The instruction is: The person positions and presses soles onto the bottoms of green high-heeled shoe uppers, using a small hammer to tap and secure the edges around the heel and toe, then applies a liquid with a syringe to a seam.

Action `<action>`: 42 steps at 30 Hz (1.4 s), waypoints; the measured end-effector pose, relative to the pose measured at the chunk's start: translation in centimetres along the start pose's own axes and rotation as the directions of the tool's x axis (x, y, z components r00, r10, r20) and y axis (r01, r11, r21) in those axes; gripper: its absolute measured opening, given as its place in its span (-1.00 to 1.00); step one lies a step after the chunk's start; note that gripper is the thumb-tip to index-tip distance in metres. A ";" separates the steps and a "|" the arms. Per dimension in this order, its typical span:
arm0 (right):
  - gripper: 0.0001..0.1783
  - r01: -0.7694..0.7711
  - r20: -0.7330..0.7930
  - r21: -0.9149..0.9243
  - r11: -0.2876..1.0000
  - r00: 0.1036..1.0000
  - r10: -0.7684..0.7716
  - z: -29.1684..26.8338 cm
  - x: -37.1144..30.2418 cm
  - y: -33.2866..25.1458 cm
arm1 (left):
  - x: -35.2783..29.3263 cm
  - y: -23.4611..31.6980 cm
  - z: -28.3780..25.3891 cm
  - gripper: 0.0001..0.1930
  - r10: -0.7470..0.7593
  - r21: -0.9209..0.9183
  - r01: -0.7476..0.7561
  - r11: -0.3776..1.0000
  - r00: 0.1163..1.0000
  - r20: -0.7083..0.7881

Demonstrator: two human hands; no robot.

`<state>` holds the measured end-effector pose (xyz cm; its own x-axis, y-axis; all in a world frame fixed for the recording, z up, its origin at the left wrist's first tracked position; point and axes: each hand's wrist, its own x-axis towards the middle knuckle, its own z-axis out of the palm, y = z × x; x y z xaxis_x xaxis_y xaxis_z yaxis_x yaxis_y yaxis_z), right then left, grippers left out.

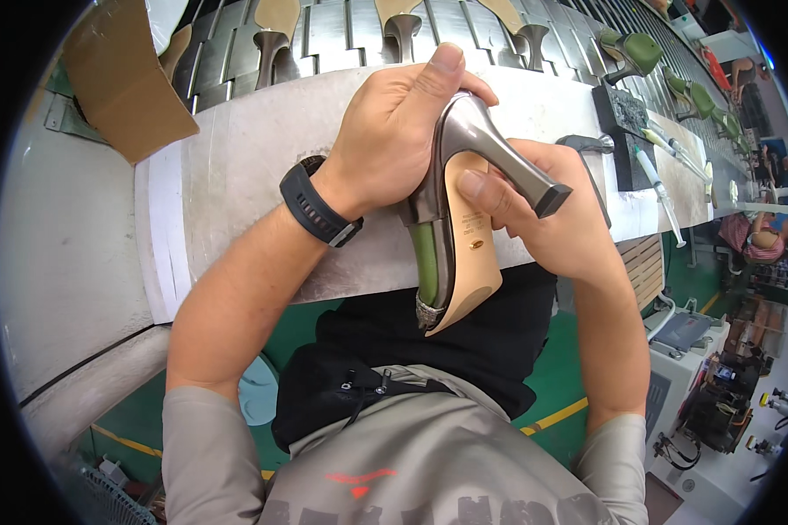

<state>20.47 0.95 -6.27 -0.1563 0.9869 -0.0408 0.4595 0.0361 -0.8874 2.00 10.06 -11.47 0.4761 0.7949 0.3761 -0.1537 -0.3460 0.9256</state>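
A high-heeled shoe (424, 206) is tilted over the front edge of the worktable, its tan sole facing up and its toe pointing toward me. The heel is shiny bronze-grey; green shows inside or along the side, and a glittery band crosses near the toe. My left hand (392, 131) closes around the back of the shoe, thumb raised along the heel end, with a dark watch (315, 206) on that wrist. My right hand (552, 210) grips the other side, its thumb pressed on the sole below the heel.
Behind the worktable (245, 157) runs a slatted metal conveyor (341, 44) carrying several heeled shoes. To the right lie a hammer (587, 143), a black block (622, 131) and a syringe (659, 194). A cardboard box (123, 74) stands at the far left.
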 end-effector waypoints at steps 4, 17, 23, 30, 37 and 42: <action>-0.51 -0.031 0.065 -0.061 0.998 0.997 0.035 -0.4 0.7 -0.9 | -0.2 0.1 0.4 -0.23 0.000 -0.007 0.000 1.000 0.999 -0.048; -0.57 -0.076 0.010 0.020 0.997 0.997 0.076 0.8 0.7 -0.4 | -0.3 -0.3 0.6 -0.24 0.013 0.066 -0.007 0.998 0.997 -0.083; -0.56 -0.054 -0.048 -0.049 0.997 0.998 0.051 1.2 0.1 -0.5 | 0.1 0.1 1.2 -0.37 -0.013 0.051 0.022 0.998 0.986 -0.168; -0.58 -0.082 0.019 0.083 0.993 0.997 0.081 0.1 0.4 0.8 | -0.5 -0.2 2.3 -0.42 -0.125 -0.270 0.091 0.959 0.986 -0.113; -0.61 -0.128 0.184 0.200 0.971 0.979 0.091 -1.5 0.1 1.1 | -0.5 0.0 3.1 -0.43 0.088 -0.070 -0.105 0.992 0.973 -0.216; -0.64 -0.113 0.198 0.169 0.979 0.977 0.079 -1.7 0.1 1.8 | -0.4 -0.7 3.7 -0.39 0.113 -0.019 -0.125 0.992 0.940 -0.321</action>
<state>22.73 1.34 -7.11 -0.2899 0.9358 -0.2006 0.3201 -0.1028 -0.9418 5.09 8.11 -12.39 0.1526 0.8685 0.4717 -0.2287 -0.4333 0.8718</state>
